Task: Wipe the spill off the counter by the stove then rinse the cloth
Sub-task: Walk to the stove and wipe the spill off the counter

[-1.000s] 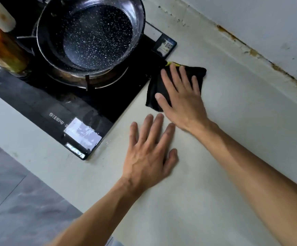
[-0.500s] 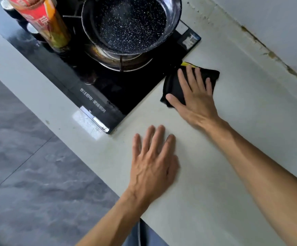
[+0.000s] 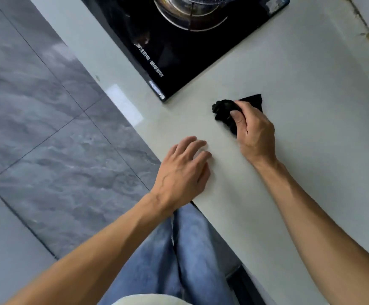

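Two hands were on the pale counter (image 3: 311, 89). The left hand (image 3: 181, 172) rested flat near the counter's edge, fingers loosely spread, holding nothing. Just beside it, the right hand (image 3: 256, 130) gripped the bunched black cloth (image 3: 223, 108) on the counter, near the stove's (image 3: 190, 51) corner.

A pale counter (image 3: 300, 106) looks smooth like polished stone, with a soft sheen and a bright reflection near its front edge. The stove (image 3: 201, 51) has a glossy black glass top; its burner ring (image 3: 192, 20) is shiny metal. The cloth (image 3: 223, 111) is black, matt, soft fabric, bunched into folds. The floor (image 3: 47, 128) is grey marbled tile, smooth and faintly glossy. The jeans (image 3: 179, 260) are faded blue denim, matt.
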Demonstrator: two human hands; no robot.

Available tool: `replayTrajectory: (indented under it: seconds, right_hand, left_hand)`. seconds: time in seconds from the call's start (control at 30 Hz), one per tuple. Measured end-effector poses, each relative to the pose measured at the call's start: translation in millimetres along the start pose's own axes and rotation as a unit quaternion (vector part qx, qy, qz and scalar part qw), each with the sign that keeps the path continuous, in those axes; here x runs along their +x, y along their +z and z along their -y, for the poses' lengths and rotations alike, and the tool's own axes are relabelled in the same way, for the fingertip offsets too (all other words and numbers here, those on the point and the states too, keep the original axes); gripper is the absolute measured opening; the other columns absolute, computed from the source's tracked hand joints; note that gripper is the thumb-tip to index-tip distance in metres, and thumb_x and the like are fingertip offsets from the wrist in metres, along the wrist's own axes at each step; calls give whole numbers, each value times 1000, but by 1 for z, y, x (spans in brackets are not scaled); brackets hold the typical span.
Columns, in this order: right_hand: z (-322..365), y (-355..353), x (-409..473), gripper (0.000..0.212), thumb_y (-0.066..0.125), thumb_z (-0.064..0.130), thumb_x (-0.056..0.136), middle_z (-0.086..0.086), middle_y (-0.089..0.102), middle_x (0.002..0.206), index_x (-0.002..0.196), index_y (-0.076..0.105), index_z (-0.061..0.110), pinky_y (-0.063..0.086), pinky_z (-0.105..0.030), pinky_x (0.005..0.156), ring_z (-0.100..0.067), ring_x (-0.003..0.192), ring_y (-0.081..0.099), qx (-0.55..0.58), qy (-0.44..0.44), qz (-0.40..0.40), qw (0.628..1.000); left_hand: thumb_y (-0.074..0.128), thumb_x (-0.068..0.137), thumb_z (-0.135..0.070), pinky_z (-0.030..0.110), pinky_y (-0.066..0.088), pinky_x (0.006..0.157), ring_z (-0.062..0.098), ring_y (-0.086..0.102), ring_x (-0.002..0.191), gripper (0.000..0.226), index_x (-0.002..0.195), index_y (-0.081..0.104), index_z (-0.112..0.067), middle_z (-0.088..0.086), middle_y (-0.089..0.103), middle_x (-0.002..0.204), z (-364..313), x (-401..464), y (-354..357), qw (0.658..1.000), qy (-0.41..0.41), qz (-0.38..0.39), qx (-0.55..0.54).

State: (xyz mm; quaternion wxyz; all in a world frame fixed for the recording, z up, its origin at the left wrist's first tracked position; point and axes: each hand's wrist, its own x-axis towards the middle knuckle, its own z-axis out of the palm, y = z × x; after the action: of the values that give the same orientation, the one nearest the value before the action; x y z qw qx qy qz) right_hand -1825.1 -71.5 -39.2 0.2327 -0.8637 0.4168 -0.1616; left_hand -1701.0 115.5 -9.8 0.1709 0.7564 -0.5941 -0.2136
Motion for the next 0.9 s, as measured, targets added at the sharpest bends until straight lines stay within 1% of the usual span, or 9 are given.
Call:
replayTrajectory:
  seconds: [0.07,0.17,0.3,0.37,0.43,0.53,0.7,0.77,0.9]
  right_hand:
    - [10,-11,-19,39,47,41,110,-6,77,110,128,67,13,48,-32,77,-29,96,70,-12,4,38,999]
    - [26,-21,-51,33,49,42,110,-2,75,93,124,66,17,44,-33,66,-27,81,67,12,31,90,995]
    - [48,-28,-107,28,48,46,109,11,63,73,113,64,23,45,-37,67,-13,70,60,96,108,159,977]
    - [55,-30,-135,25,48,51,107,16,61,69,98,60,32,44,-36,67,-7,66,57,112,154,204,960]
    - [57,-33,-159,34,49,56,105,11,59,66,81,50,31,46,-41,68,-9,63,54,102,200,253,941]
    - [55,-41,-187,46,51,60,102,-1,60,66,78,49,21,49,-46,68,-19,65,57,84,241,300,919]
    - [52,-50,-203,36,59,62,96,18,64,65,75,55,34,46,-35,61,-2,58,56,56,251,340,904]
    - [54,-48,-199,36,62,63,94,12,67,66,70,57,36,49,-34,62,-2,62,61,35,240,366,898]
    - [73,-31,-173,40,62,63,94,7,69,76,75,58,28,54,-38,72,-19,76,68,-5,189,413,891]
  left_hand:
    - [58,99,-19,43,56,96,30,66,127,26,115,78,-13,3,76,127,2,-12,-11,999,-19,15,-21]
    - [53,104,-22,41,55,89,27,69,112,28,119,76,-17,-2,78,113,9,-33,-25,996,-54,60,-24]
    - [48,106,-28,36,54,79,26,69,99,27,117,73,-22,-3,76,105,24,-66,-38,990,-98,98,-22]
    - [48,106,-30,34,51,70,28,69,94,25,112,72,-23,-2,76,104,31,-84,-44,986,-127,110,-21]
    - [48,105,-31,34,50,66,32,68,89,23,107,70,-24,-1,75,102,38,-101,-49,979,-160,127,-12]
    - [47,103,-30,38,53,67,34,69,94,23,107,68,-22,-1,75,104,46,-127,-51,967,-204,155,-5]
    - [51,104,-30,42,61,82,33,72,105,27,119,72,-26,2,79,117,62,-171,-49,943,-293,152,-47]
    - [52,103,-30,42,61,87,32,73,106,28,120,74,-24,4,80,117,66,-193,-45,922,-352,140,-82]
    - [52,102,-28,39,60,87,28,73,98,29,118,76,-23,6,82,107,79,-252,-32,857,-476,124,-151]
